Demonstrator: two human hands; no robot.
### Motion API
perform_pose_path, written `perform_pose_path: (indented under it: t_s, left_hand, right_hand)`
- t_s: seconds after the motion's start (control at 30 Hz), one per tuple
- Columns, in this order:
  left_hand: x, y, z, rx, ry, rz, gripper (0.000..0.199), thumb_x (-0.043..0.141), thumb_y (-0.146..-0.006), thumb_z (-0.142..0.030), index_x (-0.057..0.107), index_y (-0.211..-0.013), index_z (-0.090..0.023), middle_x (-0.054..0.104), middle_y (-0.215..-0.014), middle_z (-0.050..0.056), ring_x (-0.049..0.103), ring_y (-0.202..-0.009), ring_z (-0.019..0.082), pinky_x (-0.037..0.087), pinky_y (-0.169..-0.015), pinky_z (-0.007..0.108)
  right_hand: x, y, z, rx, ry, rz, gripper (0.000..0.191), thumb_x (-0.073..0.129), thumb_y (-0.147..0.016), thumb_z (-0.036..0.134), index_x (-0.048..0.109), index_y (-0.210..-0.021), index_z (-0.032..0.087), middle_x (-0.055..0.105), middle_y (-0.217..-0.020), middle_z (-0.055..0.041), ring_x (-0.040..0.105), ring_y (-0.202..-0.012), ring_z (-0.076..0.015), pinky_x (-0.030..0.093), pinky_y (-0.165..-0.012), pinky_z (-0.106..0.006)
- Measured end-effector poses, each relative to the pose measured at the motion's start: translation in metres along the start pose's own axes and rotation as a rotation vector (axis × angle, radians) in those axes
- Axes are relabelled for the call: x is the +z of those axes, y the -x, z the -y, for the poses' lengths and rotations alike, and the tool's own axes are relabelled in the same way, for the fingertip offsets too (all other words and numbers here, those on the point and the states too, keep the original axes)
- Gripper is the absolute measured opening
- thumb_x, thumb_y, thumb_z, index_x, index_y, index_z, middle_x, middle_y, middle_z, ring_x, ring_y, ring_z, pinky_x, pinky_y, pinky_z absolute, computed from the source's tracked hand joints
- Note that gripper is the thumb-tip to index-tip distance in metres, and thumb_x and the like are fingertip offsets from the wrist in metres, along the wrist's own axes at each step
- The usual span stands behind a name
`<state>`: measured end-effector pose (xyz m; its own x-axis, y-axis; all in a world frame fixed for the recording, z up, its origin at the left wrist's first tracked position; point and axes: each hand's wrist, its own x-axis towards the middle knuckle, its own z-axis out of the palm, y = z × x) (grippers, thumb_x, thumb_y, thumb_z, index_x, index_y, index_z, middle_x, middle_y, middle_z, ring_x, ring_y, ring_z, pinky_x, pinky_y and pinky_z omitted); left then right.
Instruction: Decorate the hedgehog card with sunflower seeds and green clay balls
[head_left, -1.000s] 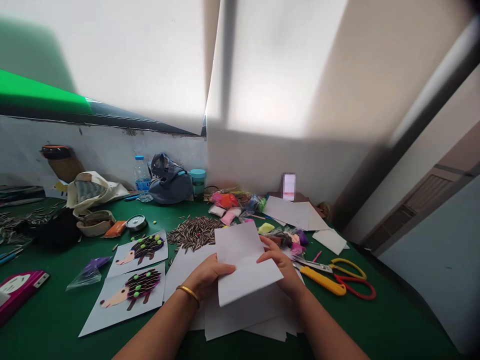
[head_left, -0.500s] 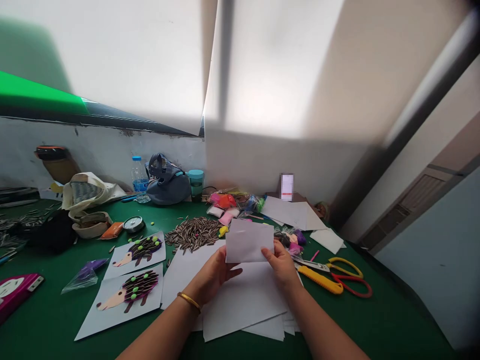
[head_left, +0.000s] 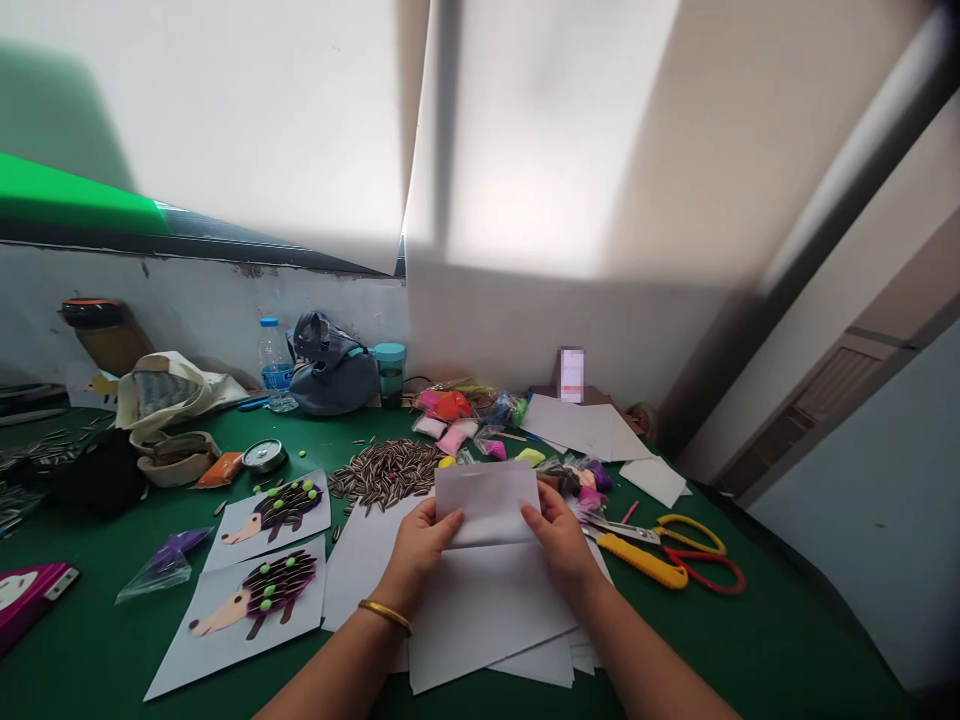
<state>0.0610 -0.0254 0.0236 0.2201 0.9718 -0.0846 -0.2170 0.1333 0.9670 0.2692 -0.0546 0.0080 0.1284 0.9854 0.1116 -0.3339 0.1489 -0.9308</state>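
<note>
A small sheet of white paper is held up between both hands, tilted toward me. My left hand pinches its left edge, thumb on the near face. On the right edge, my right hand grips the same way, its fingers behind the sheet. Beneath them lie larger white sheets in a loose stack. Left of the stack are two cards with hedgehog pictures, an upper card and a lower card, the bodies covered in striped seeds and green dots.
A heap of sunflower seeds lies behind the papers, near bags of coloured clay. Scissors and a yellow utility knife are at right. Farther back stand a water bottle, a blue bag and a phone.
The paper has come down slightly and toward me. My left hand has moved up along its left edge, and the thumb now presses on its face.
</note>
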Motion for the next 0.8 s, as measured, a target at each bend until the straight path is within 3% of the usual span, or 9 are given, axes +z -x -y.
perform_pose_path:
  t_s: [0.1, 0.27, 0.6, 0.8]
  left_hand:
    - [-0.001, -0.002, -0.001, -0.018, -0.015, 0.021, 0.045, 0.079, -0.065, -0.041, 0.071, -0.101, -0.015, 0.075, -0.097, 0.006, 0.066, -0.085, 0.023, 0.048, -0.074, 0.028]
    - [-0.004, -0.005, -0.002, -0.039, -0.018, 0.06, 0.043, 0.077, -0.066, -0.045, 0.071, -0.095, -0.014, 0.073, -0.088, 0.006, 0.063, -0.077, 0.02, 0.045, -0.068, 0.026]
    - [-0.013, -0.009, 0.004, -0.067, -0.051, 0.007, 0.046, 0.077, -0.063, -0.055, 0.072, -0.081, -0.013, 0.069, -0.073, 0.002, 0.055, -0.063, 0.015, 0.038, -0.057, 0.023]
    - [-0.017, -0.01, 0.009, -0.057, -0.114, -0.025, 0.051, 0.075, -0.064, -0.061, 0.072, -0.083, -0.013, 0.067, -0.072, 0.003, 0.055, -0.064, 0.017, 0.04, -0.058, 0.024]
  right_hand:
    - [-0.002, 0.0, 0.0, 0.026, 0.055, 0.003, 0.034, 0.074, -0.077, 0.047, 0.069, -0.101, 0.024, 0.073, -0.098, -0.0046, 0.066, -0.087, -0.0243, 0.05, -0.077, -0.033]
    - [-0.002, 0.0, 0.001, 0.044, 0.118, -0.047, 0.036, 0.078, -0.072, 0.05, 0.07, -0.09, 0.02, 0.072, -0.086, -0.0043, 0.062, -0.077, -0.0214, 0.047, -0.07, -0.03]
    - [-0.001, -0.002, -0.002, 0.007, 0.291, -0.04, 0.042, 0.074, -0.073, 0.058, 0.069, -0.084, 0.018, 0.068, -0.08, -0.0048, 0.059, -0.077, -0.0224, 0.046, -0.069, -0.031]
    - [-0.002, -0.003, -0.003, 0.008, 0.275, 0.014, 0.037, 0.073, -0.075, 0.056, 0.067, -0.08, 0.019, 0.066, -0.077, -0.0031, 0.059, -0.08, -0.0224, 0.045, -0.071, -0.031]
